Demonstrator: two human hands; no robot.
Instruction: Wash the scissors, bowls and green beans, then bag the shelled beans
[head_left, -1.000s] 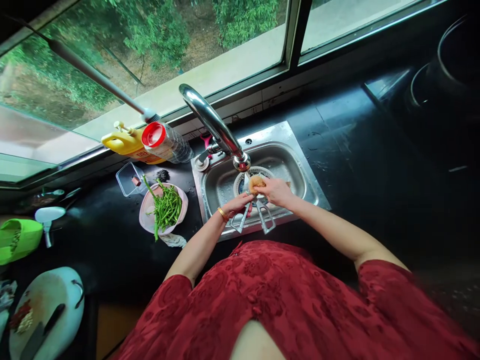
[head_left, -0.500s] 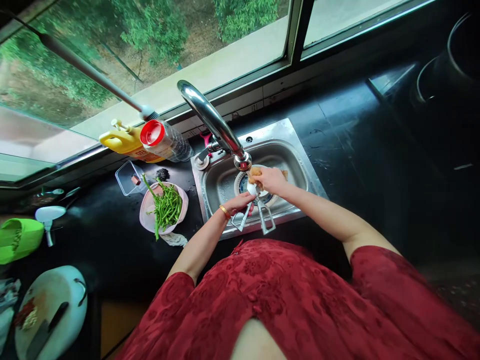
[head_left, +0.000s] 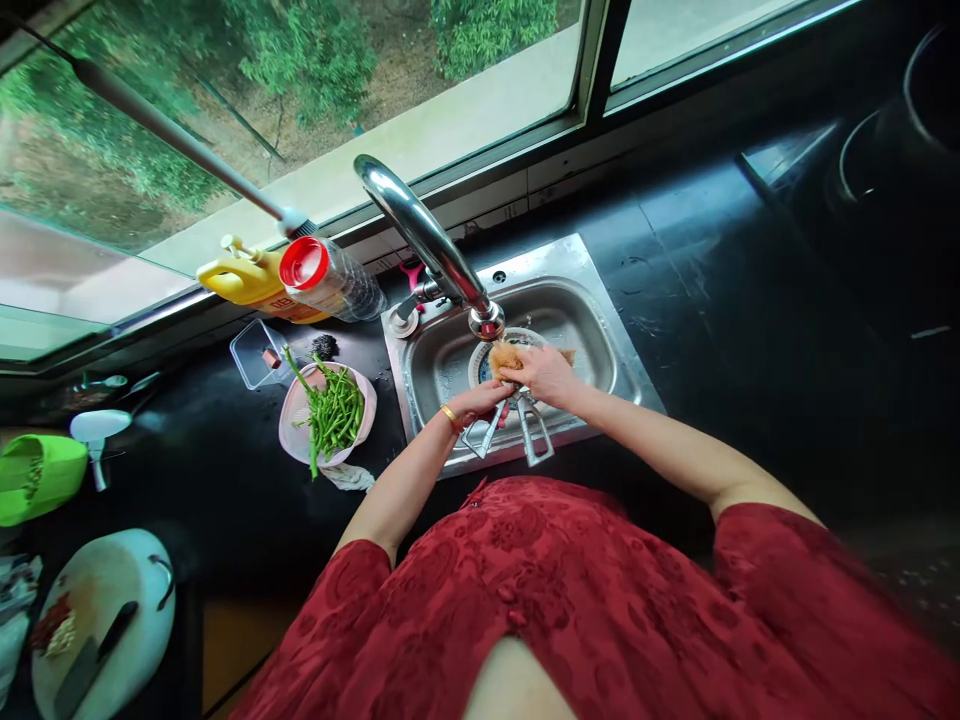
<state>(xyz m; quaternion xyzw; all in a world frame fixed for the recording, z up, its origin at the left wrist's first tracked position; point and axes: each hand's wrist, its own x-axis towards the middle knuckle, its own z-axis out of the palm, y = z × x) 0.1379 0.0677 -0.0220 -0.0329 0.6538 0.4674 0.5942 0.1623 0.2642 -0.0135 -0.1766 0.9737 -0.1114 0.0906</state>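
Observation:
Over the sink [head_left: 442,375], my left hand [head_left: 480,402] is closed round metal utensils with open-loop handles [head_left: 534,440]. Their handles point toward my body, and their far ends are hidden by my hands and the scrubber. My right hand [head_left: 551,375] grips a tan scrubbing pad [head_left: 505,358] and presses it against the utensils, close to my left fingers. Just above hangs the mouth of the chrome faucet [head_left: 427,235]. Beneath my hands, partly covered, a dish with a white and blue pattern [head_left: 478,368] lies in the basin.
Left of the sink stands a pink basket [head_left: 367,410] of green beans [head_left: 330,415]. Behind it are a clear plastic box [head_left: 251,350], a red-lidded jar [head_left: 345,285] and a yellow jug [head_left: 240,280]. A cutting board [head_left: 142,620] with a knife [head_left: 97,655] lies at lower left.
My right hand has moved slightly down and toward my body with the scrubbing pad, now covering the utensils' pale upper end. My left hand has barely moved.

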